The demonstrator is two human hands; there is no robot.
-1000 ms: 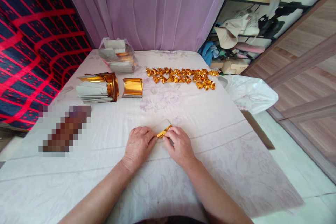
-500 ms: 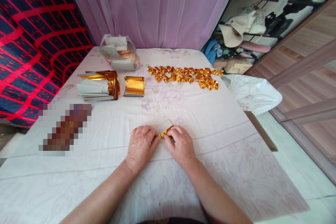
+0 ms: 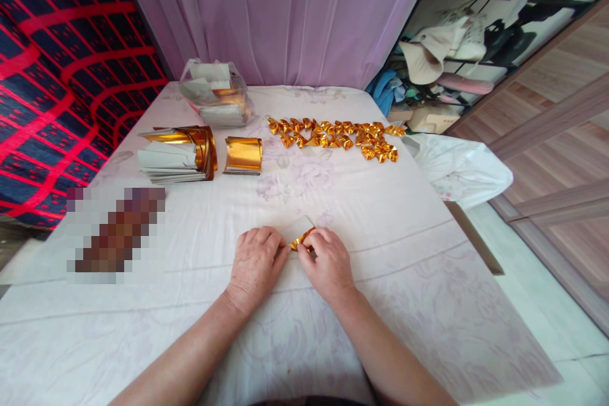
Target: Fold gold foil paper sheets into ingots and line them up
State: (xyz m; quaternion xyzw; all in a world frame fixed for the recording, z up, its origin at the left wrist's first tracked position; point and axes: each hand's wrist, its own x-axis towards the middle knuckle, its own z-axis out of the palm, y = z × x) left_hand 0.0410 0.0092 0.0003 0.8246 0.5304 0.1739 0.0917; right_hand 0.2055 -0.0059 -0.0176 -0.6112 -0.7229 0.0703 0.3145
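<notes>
We pinch a gold foil paper (image 3: 301,242) between our left hand (image 3: 255,261) and right hand (image 3: 327,261), each grip closed on it, low over the cloth-covered worktop (image 3: 380,216); folded gold pieces (image 3: 335,136) lie well beyond.

1. The foil sheet (image 3: 299,236) is mostly hidden under the left hand (image 3: 255,263) and right hand (image 3: 327,261); only a gold corner and a white flap show.
2. Both forearms are cut off by the bottom edge.
3. A pixelated patch (image 3: 117,229) blurs whatever lies at the table's (image 3: 404,304) left side.
4. The bag's (image 3: 216,94) contents are unclear through the plastic.
5. The shelf (image 3: 457,51) clutter is too jumbled to tell apart.
</notes>
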